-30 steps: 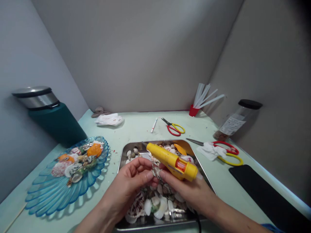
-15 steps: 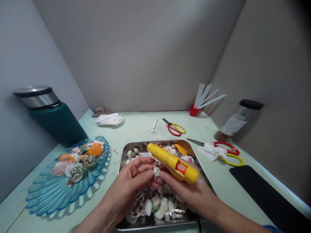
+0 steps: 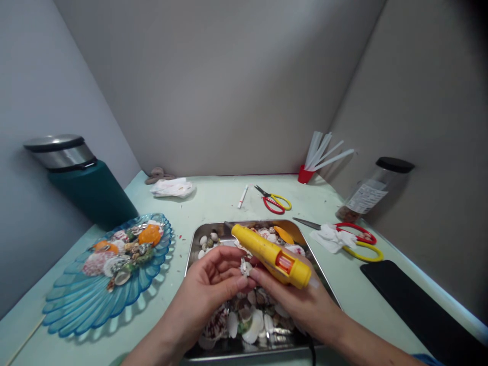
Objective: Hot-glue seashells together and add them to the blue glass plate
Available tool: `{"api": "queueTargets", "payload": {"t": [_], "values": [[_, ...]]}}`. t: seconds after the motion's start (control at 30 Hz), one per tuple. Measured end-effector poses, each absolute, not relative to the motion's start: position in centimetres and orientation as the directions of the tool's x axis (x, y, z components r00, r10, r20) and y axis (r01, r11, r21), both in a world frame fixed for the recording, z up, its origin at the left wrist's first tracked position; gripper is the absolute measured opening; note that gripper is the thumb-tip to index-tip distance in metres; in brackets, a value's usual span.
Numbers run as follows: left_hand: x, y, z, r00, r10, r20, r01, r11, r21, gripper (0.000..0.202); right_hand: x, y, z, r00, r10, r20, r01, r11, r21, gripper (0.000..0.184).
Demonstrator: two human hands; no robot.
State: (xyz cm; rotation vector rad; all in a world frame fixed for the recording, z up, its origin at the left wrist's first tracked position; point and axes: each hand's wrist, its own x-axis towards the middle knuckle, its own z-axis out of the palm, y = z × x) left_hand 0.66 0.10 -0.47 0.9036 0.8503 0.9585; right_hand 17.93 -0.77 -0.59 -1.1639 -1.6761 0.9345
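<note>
Between the fingertips of my left hand (image 3: 208, 282) is a small whitish piece (image 3: 246, 268) with a silvery metal part, perhaps a hair clip with shell bits; it is too small to be sure. My right hand (image 3: 295, 295) is closed around a yellow glue gun (image 3: 267, 251), whose nozzle points to the upper left. The right thumb also touches the small piece. Both hands are over a metal tray (image 3: 335, 300) full of assorted shells (image 3: 253, 325). A black cord runs down from beneath the right hand.
Left stands a blue scalloped plate (image 3: 95, 300) with decorated shells, near a teal bottle (image 3: 93, 193). Behind the tray lie small scissors (image 3: 272, 199), a white marker (image 3: 243, 196) and a plastic bag (image 3: 173, 188). Right are large scissors (image 3: 362, 251), a jar (image 3: 368, 195) and a red cup (image 3: 305, 175) of glue sticks.
My left fingers have shifted slightly around the small piece, the thumb sliding a little lower and tilting it. The glue gun stays nearly in place.
</note>
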Motion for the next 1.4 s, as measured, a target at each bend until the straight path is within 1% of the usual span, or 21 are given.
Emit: {"api": "queueTargets", "payload": {"t": [0.23,0.4,0.6,0.73,0.83,0.93,1.03,1.2,1.4], "values": [[0.58,0.01,-0.51,0.337,0.921,-0.194,-0.304,0.301,0.904,0.029,17.99,-0.73,-0.71,-0.201,0.954,0.223,0.314,0.278,-0.908,0.008],[0.7,0.0,-0.4,0.328,0.927,-0.182,-0.301,0.286,0.91,0.029,18.08,-0.76,-0.96,-0.209,0.938,0.275,0.275,0.326,-0.904,0.006],[0.75,-0.05,-0.43,0.32,0.929,-0.187,-0.307,0.289,0.907,0.028,18.02,-0.59,-0.86,-0.211,0.925,0.314,0.3,0.368,-0.88,0.006],[0.77,-0.03,-0.51,0.33,0.927,-0.18,-0.309,0.286,0.907,0.027,17.92,-0.54,-0.91,-0.203,0.927,0.316,0.303,0.367,-0.88,0.006],[0.83,0.07,-0.53,0.337,0.927,-0.165,-0.322,0.278,0.905,0.029,17.95,-0.67,-0.88,-0.202,0.926,0.319,0.307,0.369,-0.877,0.004],[0.88,0.09,-0.51,0.336,0.93,-0.149,-0.357,0.272,0.894,0.037,18.04,-0.77,-0.88,-0.198,0.926,0.322,0.314,0.371,-0.874,0.005],[0.84,0.0,-0.43,0.331,0.933,-0.144,-0.372,0.269,0.888,0.04,18.08,-0.71,-0.99,-0.192,0.93,0.313,0.318,0.361,-0.877,0.004],[0.71,-0.02,-0.39,0.315,0.937,-0.15,-0.329,0.256,0.909,0.03,18.01,-0.6,-0.94,-0.194,0.936,0.295,0.289,0.342,-0.894,0.005],[0.7,0.07,-0.58,0.306,0.939,-0.155,-0.323,0.256,0.911,0.035,17.99,-0.54,-0.38,-0.14,0.967,0.214,0.167,0.236,-0.957,0.012]]}}
